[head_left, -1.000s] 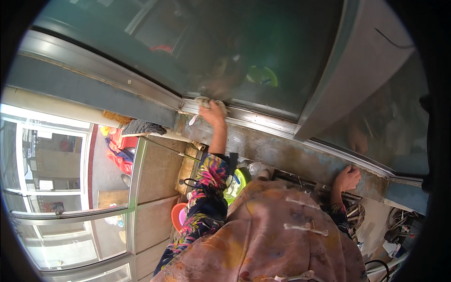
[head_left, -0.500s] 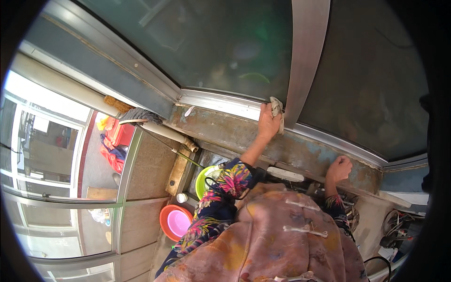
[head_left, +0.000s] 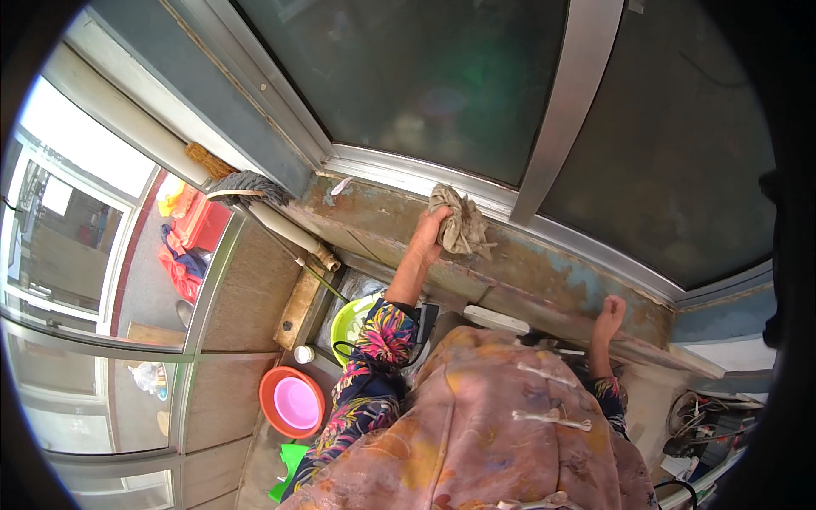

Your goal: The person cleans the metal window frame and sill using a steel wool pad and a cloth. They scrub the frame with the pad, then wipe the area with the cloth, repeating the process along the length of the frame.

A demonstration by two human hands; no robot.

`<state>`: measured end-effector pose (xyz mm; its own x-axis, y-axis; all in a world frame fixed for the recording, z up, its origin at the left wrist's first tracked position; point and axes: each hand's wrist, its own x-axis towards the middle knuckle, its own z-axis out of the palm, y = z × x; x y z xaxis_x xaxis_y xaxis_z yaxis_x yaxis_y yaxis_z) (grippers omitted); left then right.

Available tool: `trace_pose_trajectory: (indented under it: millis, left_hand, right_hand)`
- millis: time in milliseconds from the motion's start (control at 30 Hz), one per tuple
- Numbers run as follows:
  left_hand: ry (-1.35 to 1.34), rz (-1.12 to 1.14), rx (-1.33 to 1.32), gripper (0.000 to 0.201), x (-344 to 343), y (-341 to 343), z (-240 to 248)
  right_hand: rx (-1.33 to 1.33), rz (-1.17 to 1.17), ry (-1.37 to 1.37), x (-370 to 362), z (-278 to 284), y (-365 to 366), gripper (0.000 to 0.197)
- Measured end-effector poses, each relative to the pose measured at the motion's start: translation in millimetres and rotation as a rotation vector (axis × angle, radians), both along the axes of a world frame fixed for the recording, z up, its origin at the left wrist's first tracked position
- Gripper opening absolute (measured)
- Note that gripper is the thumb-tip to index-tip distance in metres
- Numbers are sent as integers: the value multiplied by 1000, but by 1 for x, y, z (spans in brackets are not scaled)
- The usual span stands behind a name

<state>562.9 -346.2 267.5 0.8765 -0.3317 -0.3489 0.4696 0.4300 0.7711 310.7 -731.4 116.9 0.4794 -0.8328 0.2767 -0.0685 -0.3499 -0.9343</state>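
The left hand and the grey cloth have shifted left from the window upright. Fingers grip the cloth, bunched perhaps for thickness, over the sill beside the metal track. The right hand curls near the sill, perhaps for balance; its contents are hidden. The sill's paint is patchy; an orange basin stands lower left.

worn window ledge under left fingers, brown surface, blue-grey paint patches just left of right fingers, small white piece lying left of left fingers
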Motion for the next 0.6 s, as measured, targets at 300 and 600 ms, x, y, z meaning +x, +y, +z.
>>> trace_pose_trajectory:
  millis: [300, 600]
  left_hand:
    - [-557, -48, 160, 32, 8, -51, 27]
    - [-1748, -200, 823, 32, 28, -65, 5]
  right_hand:
    - [41, 100, 89, -33, 27, 14, 3]
    - [3, 52, 205, -74, 23, 18, 2]
